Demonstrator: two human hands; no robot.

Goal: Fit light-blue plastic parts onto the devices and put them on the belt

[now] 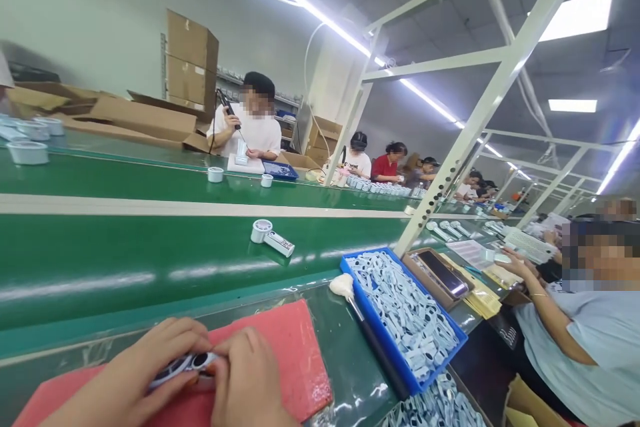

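Blue tray (453,345) full w/ pale-blue plastic pcs (405,310)

Place: factory assembly line | Signs: long green conveyor belt (150,240) carrying small devices (271,235); seated workers (249,121) at 12 to 2 o'clock (both sides); blue parts bin (405,313) at 3; stacked cartons (191,60) at 11

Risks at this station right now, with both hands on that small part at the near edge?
1. Both hands, left hand and right hand, pinch the small device at the red mat's near edge; a slip could likely drop it off the bench.
2. The brush lies loose beside the blue bin; an elbow might knock it.
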